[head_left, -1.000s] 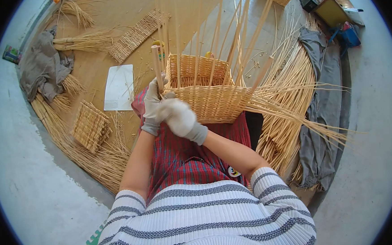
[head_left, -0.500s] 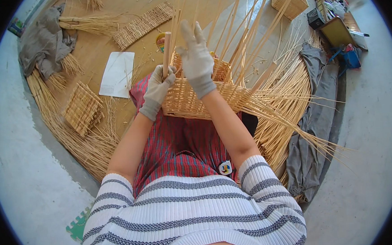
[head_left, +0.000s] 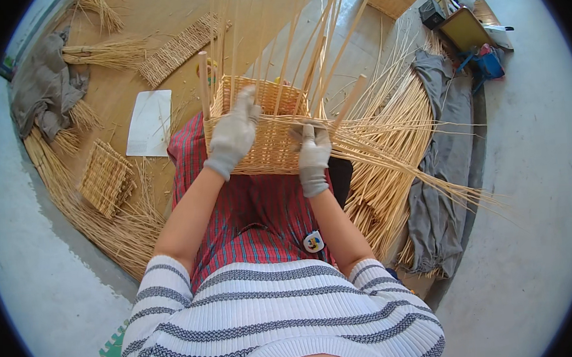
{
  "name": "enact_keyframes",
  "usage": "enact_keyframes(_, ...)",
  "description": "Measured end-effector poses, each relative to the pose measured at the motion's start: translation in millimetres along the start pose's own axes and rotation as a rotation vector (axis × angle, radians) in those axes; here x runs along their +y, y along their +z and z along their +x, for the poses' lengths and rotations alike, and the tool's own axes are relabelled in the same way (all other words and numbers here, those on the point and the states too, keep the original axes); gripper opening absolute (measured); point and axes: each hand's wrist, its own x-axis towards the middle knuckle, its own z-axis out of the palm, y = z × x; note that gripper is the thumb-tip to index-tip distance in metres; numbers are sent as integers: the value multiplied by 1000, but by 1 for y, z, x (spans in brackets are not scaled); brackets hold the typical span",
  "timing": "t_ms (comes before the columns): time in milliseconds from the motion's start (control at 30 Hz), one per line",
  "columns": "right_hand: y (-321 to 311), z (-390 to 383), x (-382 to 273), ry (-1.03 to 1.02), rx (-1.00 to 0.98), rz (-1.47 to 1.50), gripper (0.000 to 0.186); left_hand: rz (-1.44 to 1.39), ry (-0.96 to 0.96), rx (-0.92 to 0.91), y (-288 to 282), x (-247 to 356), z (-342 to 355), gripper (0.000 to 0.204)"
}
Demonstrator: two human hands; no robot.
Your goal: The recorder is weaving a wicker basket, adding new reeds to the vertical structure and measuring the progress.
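Rectangular basket of golden woven wicker (head_left: 268, 158), on the lap's red plaid cloth (head_left: 255, 213); pale wooden uprights (head_left: 204, 84) rise along its rim, crowding the space above. Left hand (head_left: 233, 134), in grey-white knit glove: over the near wall's left part, fingers extended upward; cannot tell whether they pinch anything. Right hand (head_left: 314, 154), gloved alike: at the near rim's right end, thumb raised, hold unclear. Loose straw-coloured strands (head_left: 423, 178) block the right side; white rectangular sheet (head_left: 148, 125) lies apart, leftward.

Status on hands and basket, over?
Left hand over basket, right hand at its near rim. Basket open side up. Loose strands jut right.
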Motion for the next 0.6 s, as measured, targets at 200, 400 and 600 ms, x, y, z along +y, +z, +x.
enact_keyframes(200,90,72,-62,-861,-128,-779,58,275,-269,-288,26,21,14,32)
enact_keyframes(400,-37,22,-22,-263,-50,-105,28,-23,-260,-214,11,21,16,32)
enact_keyframes(600,-21,36,-62,-823,-42,-577,31,246,406,-70,40,48,-23,69)
